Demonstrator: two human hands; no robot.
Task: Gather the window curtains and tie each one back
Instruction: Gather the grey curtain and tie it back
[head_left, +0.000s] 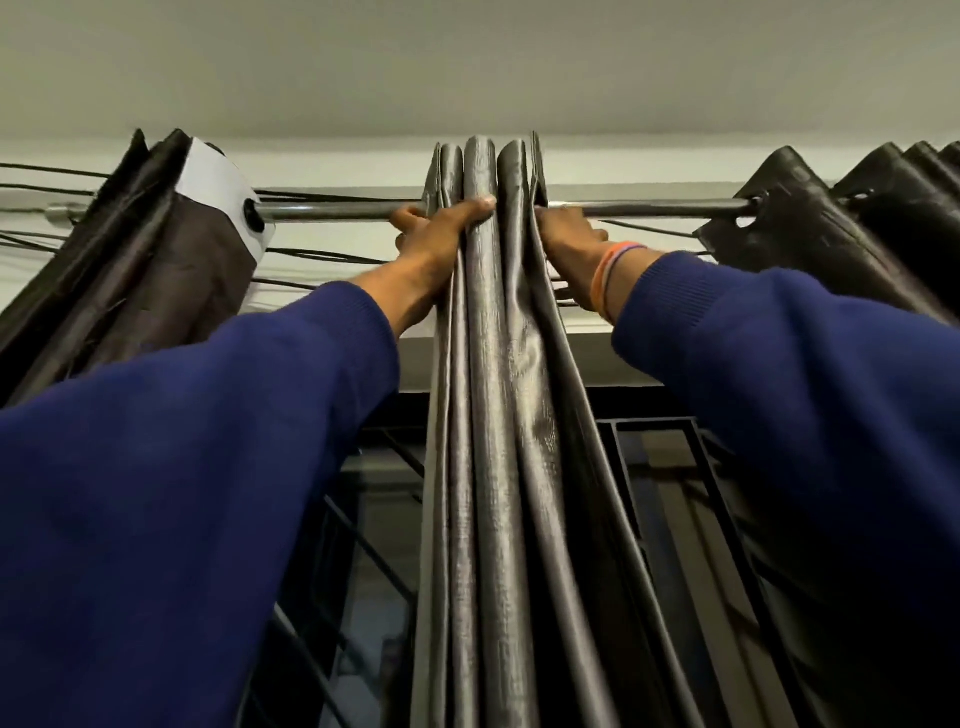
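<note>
A dark, shiny middle curtain (498, 364) hangs in tight folds from a metal rod (337, 210) just under the ceiling. My left hand (434, 236) presses on its left side at the top, thumb across a fold. My right hand (563, 234) grips its right edge near the rod, with coloured bands on the wrist. Both arms wear blue sleeves and reach upward. A second dark curtain (150, 270) with a white header hangs bunched at the left. A third curtain (831, 218) is bunched at the right.
Black cables (322, 254) run along the wall behind the rod. A dark window frame with metal bars (670, 493) sits behind the curtains below. The pale ceiling (467, 67) lies close above the rod.
</note>
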